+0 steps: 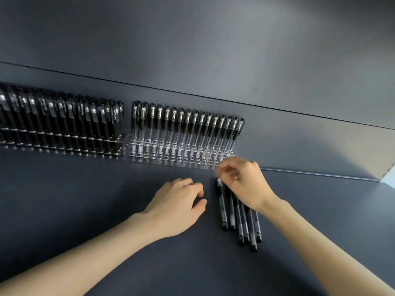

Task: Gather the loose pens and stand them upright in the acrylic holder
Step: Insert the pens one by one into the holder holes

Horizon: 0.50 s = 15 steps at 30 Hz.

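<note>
The rack at far left (59, 129) is packed with black pens, so it needs nothing from me. The work is in the clear acrylic holder (181, 155) beside it: only its back row stands filled, and the front rows of holes are bare. To do this step well, I think I should lift one pen at a time from the loose pens (240, 216), which lie side by side on the dark table (213, 274) just in front of the holder's right end. I would take each one near its cap, turn it tip down and lower it straight into a hole. Coming in at a slant would likely knock the standing row, which leans a little already. Filling from the back forward should keep my fingers from brushing the pens already set.

My left hand (177, 201) rests on the table to the left of the bunch – fingers loosely curled, thumb tucked near them, holding nothing and touching no pen. My right hand (241, 184) hovers over the cap ends of the bunch, close to the holder's front corner. Its fingers are drawn in as if to pinch, but they are blurred and I cannot tell whether they have a pen.
</note>
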Tool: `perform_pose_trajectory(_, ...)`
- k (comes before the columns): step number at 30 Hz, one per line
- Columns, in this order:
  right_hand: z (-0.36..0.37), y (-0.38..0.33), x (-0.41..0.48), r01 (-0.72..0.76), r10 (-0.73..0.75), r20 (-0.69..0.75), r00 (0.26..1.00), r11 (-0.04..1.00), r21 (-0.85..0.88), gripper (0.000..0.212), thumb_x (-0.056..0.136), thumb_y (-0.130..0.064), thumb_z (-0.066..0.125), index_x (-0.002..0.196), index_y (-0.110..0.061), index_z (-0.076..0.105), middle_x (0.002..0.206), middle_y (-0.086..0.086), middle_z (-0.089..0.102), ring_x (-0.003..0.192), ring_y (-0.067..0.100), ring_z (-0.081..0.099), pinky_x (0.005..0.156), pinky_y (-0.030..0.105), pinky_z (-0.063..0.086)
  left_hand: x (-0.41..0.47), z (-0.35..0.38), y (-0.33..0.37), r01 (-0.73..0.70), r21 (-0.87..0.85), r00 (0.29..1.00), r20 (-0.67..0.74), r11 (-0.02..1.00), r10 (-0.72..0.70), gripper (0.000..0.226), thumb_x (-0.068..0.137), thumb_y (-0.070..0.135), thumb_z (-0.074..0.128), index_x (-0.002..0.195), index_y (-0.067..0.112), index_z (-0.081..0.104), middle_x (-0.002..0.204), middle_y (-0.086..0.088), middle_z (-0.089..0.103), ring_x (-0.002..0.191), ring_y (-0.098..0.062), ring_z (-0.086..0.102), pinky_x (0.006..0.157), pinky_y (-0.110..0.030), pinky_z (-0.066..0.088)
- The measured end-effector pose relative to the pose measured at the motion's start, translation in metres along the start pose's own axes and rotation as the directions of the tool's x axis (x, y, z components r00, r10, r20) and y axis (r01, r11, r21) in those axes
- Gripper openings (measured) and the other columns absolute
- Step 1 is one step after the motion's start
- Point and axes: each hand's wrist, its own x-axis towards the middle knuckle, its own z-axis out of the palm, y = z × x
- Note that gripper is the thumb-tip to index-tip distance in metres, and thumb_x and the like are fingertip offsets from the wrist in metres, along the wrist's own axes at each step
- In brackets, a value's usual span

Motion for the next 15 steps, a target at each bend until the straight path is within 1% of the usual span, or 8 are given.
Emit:
perform_pose_trajectory(3, -0.015, 0.027, -0.021, 0.021, -0.021, 0.063, 0.998, 1.0, 0.004, 0.008, 0.089, -0.017, 0.062, 0.086, -0.013, 0.068, 0.083, -0.004, 0.068, 0.077, 0.013, 0.064, 0.079, 0.035, 0.052, 0.001, 0.017, 0.032, 0.063, 0.032, 0.998, 0.012, 0.998, -0.063, 0.038, 0.096, 0.049, 0.037, 0.119, 0.023, 0.052, 0.113, 0.007, 0.053, 0.109, -0.013, 0.046, 0.092, -0.03, 0.038)
perform_pose_trajectory(5, -0.019, 0.041, -0.03, 0.043, -0.04, 0.105, 0.994, 0.999, -0.024, 0.007, 0.089, -0.018, 0.062, 0.089, -0.014, 0.068, 0.087, -0.004, 0.065, 0.079, 0.013, 0.06, 0.078, 0.032, 0.049, 0.002, 0.025, 0.047, 0.124, 0.05, 0.992, 0.001, 0.991, -0.124, 0.044, 0.094, 0.053, 0.036, 0.122, 0.022, 0.05, 0.117, 0.006, 0.052, 0.112, -0.014, 0.045, 0.094, -0.031, 0.038)
perform_pose_trajectory(9, -0.017, 0.058, -0.043, 0.104, -0.085, 0.19, 0.978, 0.99, -0.095, 0.02, 0.092, -0.024, 0.058, 0.109, -0.016, 0.065, 0.109, -0.003, 0.061, 0.097, 0.017, 0.052, 0.088, 0.025, 0.039, 0.005, 0.037, 0.066, 0.25, 0.09, 0.968, -0.022, 0.964, -0.249, 0.055, 0.09, 0.061, 0.039, 0.125, 0.019, 0.046, 0.121, 0.005, 0.051, 0.116, -0.015, 0.045, 0.096, -0.032, 0.038)
perform_pose_trajectory(12, -0.013, 0.06, -0.044, 0.124, -0.107, 0.189, 0.976, 0.989, -0.077, 0.023, 0.095, -0.023, 0.054, 0.115, -0.016, 0.061, 0.115, -0.003, 0.06, 0.098, 0.017, 0.048, 0.083, 0.019, 0.033, 0.012, 0.039, 0.076, 0.357, 0.028, 0.934, 0.001, 0.934, -0.357, 0.058, 0.087, 0.059, 0.049, 0.126, 0.016, 0.045, 0.12, 0.001, 0.053, 0.111, -0.018, 0.051, 0.093, -0.033, 0.042)
perform_pose_trajectory(15, -0.012, 0.059, -0.044, 0.09, -0.082, 0.187, 0.979, 0.995, -0.035, 0.024, 0.095, -0.024, 0.054, 0.118, -0.017, 0.059, 0.113, -0.004, 0.06, 0.098, 0.013, 0.044, 0.079, 0.018, 0.031, 0.02, 0.039, 0.083, 0.446, -0.061, 0.895, 0.045, 0.893, -0.443, 0.052, 0.087, 0.05, 0.057, 0.121, 0.013, 0.048, 0.114, -0.001, 0.057, 0.101, -0.022, 0.057, 0.087, -0.037, 0.048)
